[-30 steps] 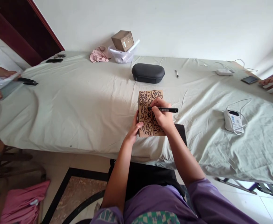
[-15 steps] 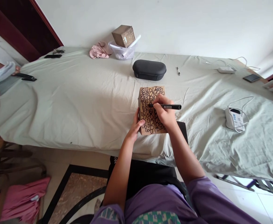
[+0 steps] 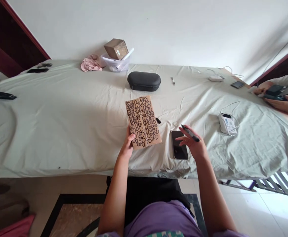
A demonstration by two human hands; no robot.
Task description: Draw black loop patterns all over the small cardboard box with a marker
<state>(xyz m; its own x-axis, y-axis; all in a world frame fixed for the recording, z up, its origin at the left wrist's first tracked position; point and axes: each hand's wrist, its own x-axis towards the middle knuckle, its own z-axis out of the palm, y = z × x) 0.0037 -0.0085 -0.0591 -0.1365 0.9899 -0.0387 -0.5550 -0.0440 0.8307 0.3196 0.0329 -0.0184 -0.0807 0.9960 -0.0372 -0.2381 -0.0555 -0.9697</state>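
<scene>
My left hand [image 3: 127, 143] grips the lower left edge of a cardboard box [image 3: 147, 130], thumb on its top face. Black hand-drawn circles cover that face, with a seam running down the middle. My right hand [image 3: 193, 143] holds a black marker [image 3: 190, 133] across its fingers, some of them spread, above a phone [image 3: 179, 146]. The phone lies flat, its dark screen up, partly hidden by the fingers. A small black piece that looks like the marker's cap [image 3: 158, 120] sits on the cloth at the box's right edge.
A black zip case [image 3: 144, 81] lies behind the box, with a small pen [image 3: 173, 81] to its right. A plastic basin [image 3: 115, 63] bears another cardboard box [image 3: 116, 49]. A white device with a cable [image 3: 228, 124] is at right. Another person's hands [image 3: 283, 103] hold something at far right.
My right hand has left the box face and moved right with the marker, over the phone, now more exposed. The box is turned and tilted in my left hand. The view has shifted right.
</scene>
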